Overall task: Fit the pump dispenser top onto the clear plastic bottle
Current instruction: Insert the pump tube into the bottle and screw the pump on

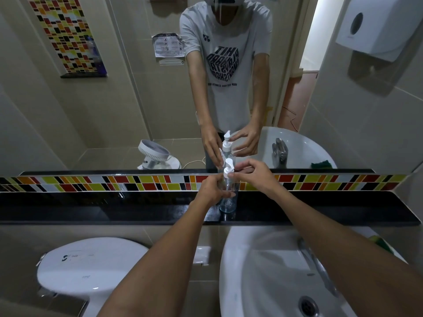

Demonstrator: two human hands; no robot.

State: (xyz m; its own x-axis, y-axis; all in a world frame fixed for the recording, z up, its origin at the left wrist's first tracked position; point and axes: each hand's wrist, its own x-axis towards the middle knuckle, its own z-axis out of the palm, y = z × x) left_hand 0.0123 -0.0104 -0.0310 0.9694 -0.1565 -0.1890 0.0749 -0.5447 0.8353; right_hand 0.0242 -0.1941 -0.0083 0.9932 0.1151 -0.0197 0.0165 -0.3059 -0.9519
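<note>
A clear plastic bottle [227,202] stands upright on the black shelf [91,209] below the mirror. The white pump dispenser top [228,169] sits on the bottle's neck, its nozzle pointing up and left. My left hand [211,191] wraps around the bottle's upper body from the left. My right hand [254,175] comes in from the right, with its fingertips pinching the pump's collar. The mirror behind repeats both hands and the bottle.
A white sink [286,271] with a chrome tap [318,266] lies below the shelf on the right. A white toilet lid [89,264] is at the lower left. A strip of coloured tiles [137,183] backs the shelf. A paper dispenser [370,26] hangs at the upper right.
</note>
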